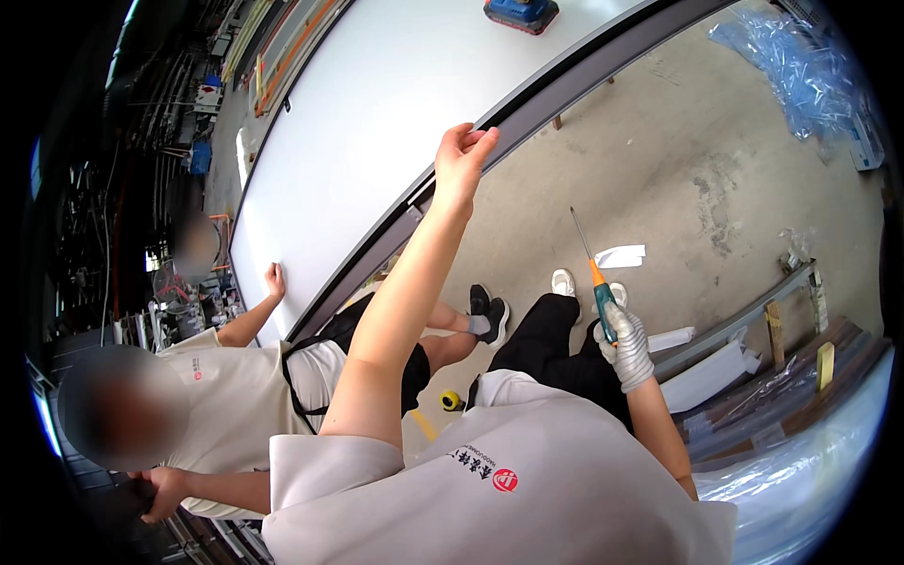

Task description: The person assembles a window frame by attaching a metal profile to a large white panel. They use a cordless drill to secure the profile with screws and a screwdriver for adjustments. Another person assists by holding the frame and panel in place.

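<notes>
A large white panel [358,141] with a dark metal frame [565,87] lies across the upper middle. Over the frame's near edge is my bare left hand [461,160], its fingers bent and the thumb and fingertips pinched together. Whether anything small sits between them cannot be made out. Lower right, my right hand [625,350] wears a pale striped glove and is wrapped round the green end of a screwdriver [597,274]. The screwdriver has an orange collar, and its thin shaft points up and away over the floor, apart from the frame.
A co-worker [235,386] stands at my left, one hand [275,281] at the panel's edge. A blue power tool [523,13] rests on the panel. On the floor are a yellow tape measure [451,401] and blue plastic film [800,80]. Wrapped long profiles [791,395] lie at right.
</notes>
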The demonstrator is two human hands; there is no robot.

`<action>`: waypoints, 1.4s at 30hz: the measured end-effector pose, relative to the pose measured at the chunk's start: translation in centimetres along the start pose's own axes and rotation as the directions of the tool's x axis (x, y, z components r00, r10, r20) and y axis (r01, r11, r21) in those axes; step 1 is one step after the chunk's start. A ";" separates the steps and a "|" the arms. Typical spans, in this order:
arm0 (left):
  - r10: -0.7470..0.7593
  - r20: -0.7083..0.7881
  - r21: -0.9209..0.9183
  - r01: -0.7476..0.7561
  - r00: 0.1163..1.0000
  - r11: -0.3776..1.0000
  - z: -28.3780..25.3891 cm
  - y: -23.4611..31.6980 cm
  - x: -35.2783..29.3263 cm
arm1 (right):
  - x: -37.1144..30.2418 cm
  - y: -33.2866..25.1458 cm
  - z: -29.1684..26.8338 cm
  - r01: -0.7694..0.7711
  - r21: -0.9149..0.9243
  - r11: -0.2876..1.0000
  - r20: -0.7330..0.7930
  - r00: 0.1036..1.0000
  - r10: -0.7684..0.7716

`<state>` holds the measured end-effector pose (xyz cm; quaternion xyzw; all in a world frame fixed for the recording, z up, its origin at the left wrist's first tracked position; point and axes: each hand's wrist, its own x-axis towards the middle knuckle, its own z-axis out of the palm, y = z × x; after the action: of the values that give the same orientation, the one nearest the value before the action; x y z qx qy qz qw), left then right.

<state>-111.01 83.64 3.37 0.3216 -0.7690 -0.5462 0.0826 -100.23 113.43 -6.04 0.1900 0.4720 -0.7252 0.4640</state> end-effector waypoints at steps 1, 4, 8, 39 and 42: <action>-0.001 0.009 0.008 0.001 1.000 1.000 0.6 0.6 0.5 | -0.1 -0.7 0.1 0.028 -0.029 0.999 0.007 1.000 -0.028; 0.072 0.018 0.023 -0.072 0.997 0.997 1.0 2.9 3.1 | 0.3 -3.1 1.4 0.137 -0.100 0.986 0.025 0.991 -0.135; 0.212 -0.051 0.070 -0.208 0.976 0.976 1.1 6.9 9.2 | 1.7 -5.0 1.9 0.179 -0.114 0.977 -0.036 0.982 -0.185; 0.073 -0.322 -0.495 -0.233 0.944 0.837 4.1 6.9 -13.3 | 7.4 -26.6 -5.5 0.333 -0.790 0.515 0.460 0.877 0.138; -0.106 -0.545 -0.375 -0.129 0.832 0.918 9.7 5.6 -21.1 | 8.5 -28.1 -3.3 0.404 -0.851 0.337 0.505 0.804 0.313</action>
<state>-101.47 104.71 9.27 0.4378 -0.5867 -0.5729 0.3687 -128.95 115.54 0.57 -0.3631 0.6351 -0.3499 0.5851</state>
